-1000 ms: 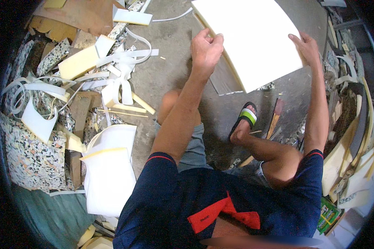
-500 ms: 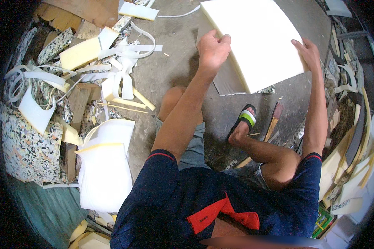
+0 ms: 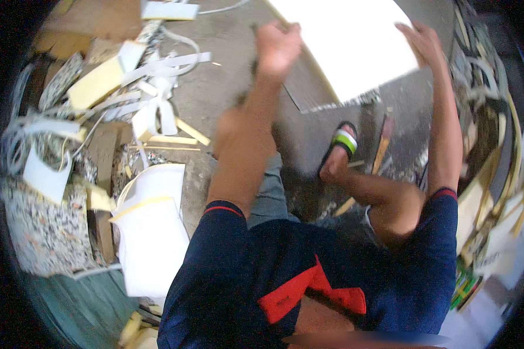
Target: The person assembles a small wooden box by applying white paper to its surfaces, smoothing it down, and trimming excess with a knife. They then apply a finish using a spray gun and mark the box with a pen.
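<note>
Over the last half second, the whole view shifted, so the slab, the sandal and the stick all sat higher in it, and the slab's far edge ran out past the top. Much of that probably came from the head tilting, yet the blurred left hand suggested movement of its own. Neither hand had let go, so the slab seemed to be still in handling rather than set down.

With the view as a clock face, the slab lay at 1 o'clock, white side up, its near corner over the grey panel, which showed along its left side. Whether the two touched could not be told.

The left hand, at 12 o'clock, was closed on the slab's left edge, thumb over the rim; blur hid the fingers. Its forearm slanted from the sleeve toward 1 o'clock. The right hand, near 2 o'clock, gripped the right edge, thumb on top, its forearm reaching almost straight toward 12.

A yellow block lay at 10 o'clock, a white pad at 8.
</note>
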A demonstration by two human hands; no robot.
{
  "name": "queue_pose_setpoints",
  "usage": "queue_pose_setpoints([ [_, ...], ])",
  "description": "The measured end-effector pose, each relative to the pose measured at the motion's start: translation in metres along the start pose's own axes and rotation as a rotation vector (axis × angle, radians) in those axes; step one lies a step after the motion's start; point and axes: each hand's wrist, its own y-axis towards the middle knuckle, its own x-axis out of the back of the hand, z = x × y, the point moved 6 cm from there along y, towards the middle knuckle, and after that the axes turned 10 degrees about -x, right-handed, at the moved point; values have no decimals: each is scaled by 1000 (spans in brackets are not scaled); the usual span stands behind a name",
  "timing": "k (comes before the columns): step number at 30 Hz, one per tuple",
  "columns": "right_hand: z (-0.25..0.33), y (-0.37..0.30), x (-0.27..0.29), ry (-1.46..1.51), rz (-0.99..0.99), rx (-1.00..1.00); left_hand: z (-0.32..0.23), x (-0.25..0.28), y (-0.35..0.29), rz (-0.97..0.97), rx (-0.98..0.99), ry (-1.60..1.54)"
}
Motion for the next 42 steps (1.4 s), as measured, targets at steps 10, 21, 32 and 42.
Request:
queue_pose_setpoints([
  [10,-16,21,0,-81,42,-143,-11,-2,-2,-31,122,-131],
  [21,-20,21,-18,-41,22,-123,-12,-1,-6,-38,191,-92],
  [32,-21,25,-26,55,91,-159,-7,3,-1,-33,227,-80],
  [42,-25,12,-13,234,169,-81,-13,-5,-6,-13,194,-65],
])
